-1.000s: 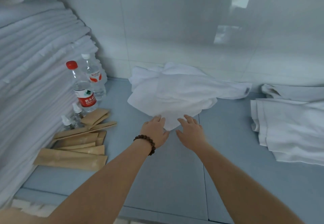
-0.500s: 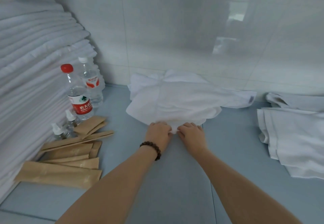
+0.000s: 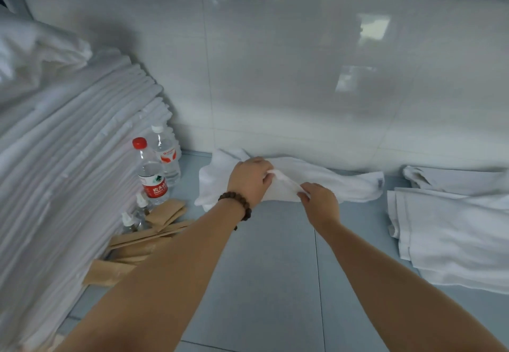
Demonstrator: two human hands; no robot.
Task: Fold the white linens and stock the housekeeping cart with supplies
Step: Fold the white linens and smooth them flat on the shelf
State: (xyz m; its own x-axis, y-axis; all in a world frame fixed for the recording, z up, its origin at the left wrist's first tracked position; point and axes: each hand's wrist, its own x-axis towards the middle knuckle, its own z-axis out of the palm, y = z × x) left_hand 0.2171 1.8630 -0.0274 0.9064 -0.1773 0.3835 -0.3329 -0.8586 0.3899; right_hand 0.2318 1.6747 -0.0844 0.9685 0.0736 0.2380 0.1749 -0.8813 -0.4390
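A crumpled white towel (image 3: 344,183) lies on the blue tiled surface (image 3: 261,269), bunched against the foot of the glossy wall (image 3: 275,76). Both hands are on its near edge. The left hand (image 3: 249,181) has its fingers curled and pinches a raised fold of cloth. The right hand (image 3: 319,203) pinches the same hem just beside it, thumb against curled fingers, so a short taut strip runs between them. The rest of the towel sags behind.

The cloth looks light, soft and limp (terry, probably), so it will hold no shape by itself and will droop wherever it is unsupported. I judge the best hold to be at two corners of one edge, hands drawn well apart, so the towel spreads square before folding; a grip mid-hem like this one only finds the edge. Nothing here is fragile, though the water bottle (image 3: 151,175) and brown paper sachets (image 3: 154,227) to the left sit near enough for a swinging corner to sweep them
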